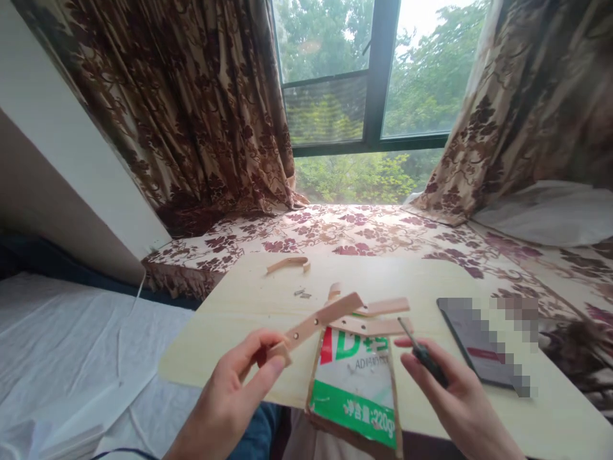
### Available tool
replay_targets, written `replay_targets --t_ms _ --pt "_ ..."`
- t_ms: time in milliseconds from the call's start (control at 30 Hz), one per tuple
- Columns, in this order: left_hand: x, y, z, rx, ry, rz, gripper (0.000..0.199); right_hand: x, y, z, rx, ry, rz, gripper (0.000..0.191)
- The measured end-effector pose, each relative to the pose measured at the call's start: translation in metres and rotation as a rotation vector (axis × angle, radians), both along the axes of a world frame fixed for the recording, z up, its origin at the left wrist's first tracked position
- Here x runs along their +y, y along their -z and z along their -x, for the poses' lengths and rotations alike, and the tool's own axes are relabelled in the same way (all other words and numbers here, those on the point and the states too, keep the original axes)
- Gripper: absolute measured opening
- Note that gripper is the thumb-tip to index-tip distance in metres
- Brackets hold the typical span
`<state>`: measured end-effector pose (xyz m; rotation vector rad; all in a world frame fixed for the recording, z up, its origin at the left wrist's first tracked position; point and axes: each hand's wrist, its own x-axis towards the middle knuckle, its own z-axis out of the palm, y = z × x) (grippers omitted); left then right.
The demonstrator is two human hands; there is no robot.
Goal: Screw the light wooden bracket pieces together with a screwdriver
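Observation:
My left hand [249, 377] pinches one end of a bent wooden strip [330, 313] with small drilled holes, its far end raised to the right. In my right hand [445, 390] is a screwdriver [424, 361] with a dark handle, its thin shaft pointing up and left. Between the hands lies a piece of printed cardboard [357, 383], green and white, overhanging the table's front edge. More light wooden pieces [383, 327] with holes rest at the cardboard's far edge, behind the held strip and partly hidden by it.
A curved wooden piece [290, 263] lies at the back of the pale table [215, 332]. Several small metal bits [302, 294] are near it. A tablet-like device [479, 345], partly blurred out, lies on the right. Beyond are a flowered window seat [345, 233], curtains [215, 108] and a window.

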<state>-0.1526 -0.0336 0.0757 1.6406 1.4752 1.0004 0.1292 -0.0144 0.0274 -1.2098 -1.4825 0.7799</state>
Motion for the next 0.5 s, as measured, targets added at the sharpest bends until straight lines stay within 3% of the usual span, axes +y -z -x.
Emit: replay_targets --t_ms 100,200,367,500 --pt "0.003 0.006 -0.023 -0.024 0.170 0.104 0.027 -0.002 -0.008 0.006 0.064 -0.021 0.048 0.040" --pt "0.013 0.013 -0.036 -0.039 0.237 0.142 0.028 -0.003 -0.003 0.008 0.101 -0.041 0.080 0.042" --pt "0.027 0.015 -0.042 -0.131 0.258 0.134 0.032 0.006 0.016 0.002 -0.015 -0.033 0.062 0.038" --pt "0.036 0.019 -0.044 -0.257 0.168 0.117 0.029 0.013 0.024 -0.001 -0.066 -0.018 0.070 0.036"
